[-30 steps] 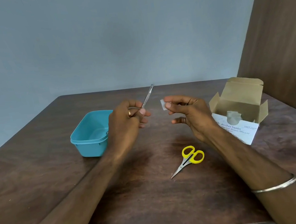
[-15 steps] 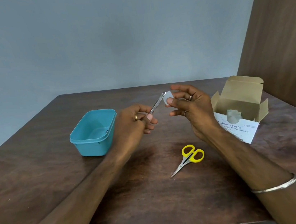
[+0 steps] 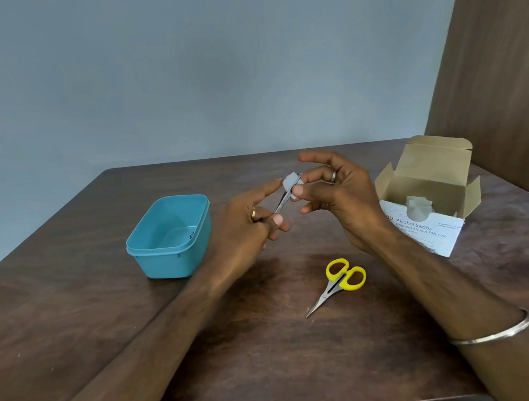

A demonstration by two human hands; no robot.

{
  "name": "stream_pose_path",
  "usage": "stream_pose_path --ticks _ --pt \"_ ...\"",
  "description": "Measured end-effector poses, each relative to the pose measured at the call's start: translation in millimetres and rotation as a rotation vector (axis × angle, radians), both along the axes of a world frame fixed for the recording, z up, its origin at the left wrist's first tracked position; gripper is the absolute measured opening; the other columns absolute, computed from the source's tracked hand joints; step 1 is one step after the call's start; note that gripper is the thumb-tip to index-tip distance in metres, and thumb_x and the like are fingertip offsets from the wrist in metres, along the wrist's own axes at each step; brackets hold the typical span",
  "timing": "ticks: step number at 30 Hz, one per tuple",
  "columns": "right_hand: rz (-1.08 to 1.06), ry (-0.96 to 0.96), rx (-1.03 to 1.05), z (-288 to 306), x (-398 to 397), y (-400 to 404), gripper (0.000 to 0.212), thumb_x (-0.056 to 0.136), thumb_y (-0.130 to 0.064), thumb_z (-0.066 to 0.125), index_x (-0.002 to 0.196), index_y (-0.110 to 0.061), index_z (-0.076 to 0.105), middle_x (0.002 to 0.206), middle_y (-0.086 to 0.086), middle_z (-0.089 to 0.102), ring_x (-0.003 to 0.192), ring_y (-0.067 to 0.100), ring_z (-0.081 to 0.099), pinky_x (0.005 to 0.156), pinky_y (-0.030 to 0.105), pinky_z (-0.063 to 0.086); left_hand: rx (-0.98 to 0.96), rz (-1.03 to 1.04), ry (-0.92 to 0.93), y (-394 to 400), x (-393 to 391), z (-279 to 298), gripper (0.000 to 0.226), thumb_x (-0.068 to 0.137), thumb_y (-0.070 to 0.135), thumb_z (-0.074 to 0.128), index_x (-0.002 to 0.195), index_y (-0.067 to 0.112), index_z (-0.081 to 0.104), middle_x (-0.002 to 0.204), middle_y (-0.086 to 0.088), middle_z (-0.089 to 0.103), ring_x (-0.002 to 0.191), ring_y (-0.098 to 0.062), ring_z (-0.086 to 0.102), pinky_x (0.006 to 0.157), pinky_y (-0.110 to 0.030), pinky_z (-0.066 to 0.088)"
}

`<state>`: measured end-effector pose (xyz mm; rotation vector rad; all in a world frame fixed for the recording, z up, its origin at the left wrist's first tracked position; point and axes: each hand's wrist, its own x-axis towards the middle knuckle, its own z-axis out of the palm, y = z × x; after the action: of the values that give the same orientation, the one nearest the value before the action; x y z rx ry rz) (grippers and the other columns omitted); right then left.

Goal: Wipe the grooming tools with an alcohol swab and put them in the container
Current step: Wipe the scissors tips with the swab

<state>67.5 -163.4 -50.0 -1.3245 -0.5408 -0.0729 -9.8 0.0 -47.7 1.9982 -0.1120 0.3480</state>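
Meanwhile my left hand (image 3: 246, 226) pinched the lower end of the metal tool (image 3: 282, 202) above the desk (image 3: 71, 326), and my right hand (image 3: 340, 197) pinched the alcohol swab (image 3: 291, 181) around its tip. Left of both sat the teal container (image 3: 170, 238); the yellow-handled scissors (image 3: 339, 281) lay nearer me, beside the open swab box (image 3: 430, 195).

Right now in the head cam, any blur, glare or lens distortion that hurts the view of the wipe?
Head view: light is soft and even; arms cast faint shadows on the wooden table. No glare on the yellow scissors. Wide-angle bowing at the edges. The metal tool, gripped by the left hand, and the alcohol swab, pinched by the right hand, look slightly soft; the tool's type is unclear.
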Motion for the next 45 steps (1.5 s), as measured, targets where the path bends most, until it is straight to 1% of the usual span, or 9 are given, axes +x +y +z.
stream_pose_path --ticks 3,7,10,15,20,24,29,38,45 --pt "0.024 0.004 -0.011 0.4 0.2 -0.7 0.053 0.076 0.009 0.077 0.124 -0.010 0.062 0.084 0.014 0.072 0.074 0.024 0.072 0.058 0.034 0.058 0.046 -0.014 -0.004 1.2 0.2 -0.9 0.060 0.094 0.012 0.064 0.113 0.066 0.049 0.081 0.011 0.077 0.075 -0.007 0.071 0.064 -0.025 0.055" --pt "0.038 0.023 -0.009 -1.0 1.6 -1.2 0.052 0.077 0.007 0.077 0.124 -0.010 0.062 0.080 0.010 0.073 0.075 0.025 0.073 0.061 0.035 0.059 0.166 0.013 -0.051 0.2 1.2 -3.5 0.054 0.095 0.017 0.063 0.132 0.053 0.050 0.088 0.013 0.076 0.073 0.001 0.070 0.071 -0.020 0.054" --pt "0.066 0.075 0.011 -0.8 1.3 -1.4 0.052 0.078 0.000 0.077 0.126 -0.008 0.060 0.081 0.010 0.075 0.077 0.026 0.074 0.066 0.036 0.061 0.242 0.051 -0.117 0.4 0.4 -4.2 0.055 0.095 0.018 0.062 0.132 0.055 0.046 0.090 0.014 0.074 0.071 0.005 0.068 0.073 -0.018 0.056" --pt "0.108 0.156 0.052 3.2 -1.6 1.0 0.060 0.073 -0.020 0.078 0.129 -0.009 0.058 0.086 0.012 0.075 0.079 0.022 0.074 0.067 0.035 0.061 0.368 0.128 -0.212 1.4 -0.3 -6.2 0.057 0.095 0.019 0.063 0.129 0.056 0.037 0.091 0.010 0.075 0.073 -0.005 0.069 0.079 -0.030 0.059" --pt "0.088 0.136 0.055 -0.8 -0.3 3.3 0.054 0.080 0.001 0.076 0.129 -0.007 0.057 0.084 0.008 0.077 0.083 0.022 0.074 0.064 0.033 0.059 0.405 0.145 -0.213 0.5 0.1 -7.1 0.058 0.095 0.018 0.062 0.130 0.056 0.034 0.091 0.003 0.076 0.076 -0.009 0.070 0.083 -0.033 0.058" --pt "0.061 0.137 0.073 0.4 0.4 0.9 0.055 0.078 0.006 0.076 0.128 -0.008 0.058 0.081 0.006 0.076 0.083 0.024 0.073 0.062 0.033 0.059 0.234 0.115 -0.105 0.3 4.4 -9.9 0.053 0.095 0.018 0.063 0.140 0.040 0.048 0.087 0.004 0.076 0.074 -0.007 0.072 0.077 -0.028 0.060" --pt "0.031 0.133 0.097 1.1 -0.3 1.9 0.053 0.078 0.008 0.076 0.125 -0.009 0.060 0.082 0.007 0.074 0.082 0.023 0.073 0.061 0.032 0.058 -0.048 0.107 0.009 -0.3 7.8 -8.6 0.010 0.094 0.014 0.064 0.101 0.020 0.067 0.079 0.001 0.077 0.067 -0.012 0.073 0.068 -0.031 0.061" --pt "0.001 0.128 0.119 0.8 2.7 -0.4 0.054 0.075 0.005 0.080 0.122 -0.011 0.061 0.092 0.017 0.073 0.088 0.030 0.074 0.065 0.035 0.057 -0.143 0.092 0.006 -0.2 5.5 -7.0 0.015 0.093 0.017 0.067 0.092 0.031 0.068 0.070 -0.005 0.075 0.057 -0.017 0.067 0.057 -0.033 0.058" --pt "0.019 0.115 0.079 -1.6 0.3 3.9 0.055 0.076 0.009 0.078 0.125 -0.008 0.060 0.079 0.007 0.073 0.078 0.022 0.072 0.062 0.033 0.058 -0.127 0.106 -0.005 -0.9 5.7 -7.1 0.014 0.093 0.015 0.067 0.106 0.020 0.068 0.070 -0.005 0.075 0.056 -0.017 0.068 0.060 -0.035 0.059"
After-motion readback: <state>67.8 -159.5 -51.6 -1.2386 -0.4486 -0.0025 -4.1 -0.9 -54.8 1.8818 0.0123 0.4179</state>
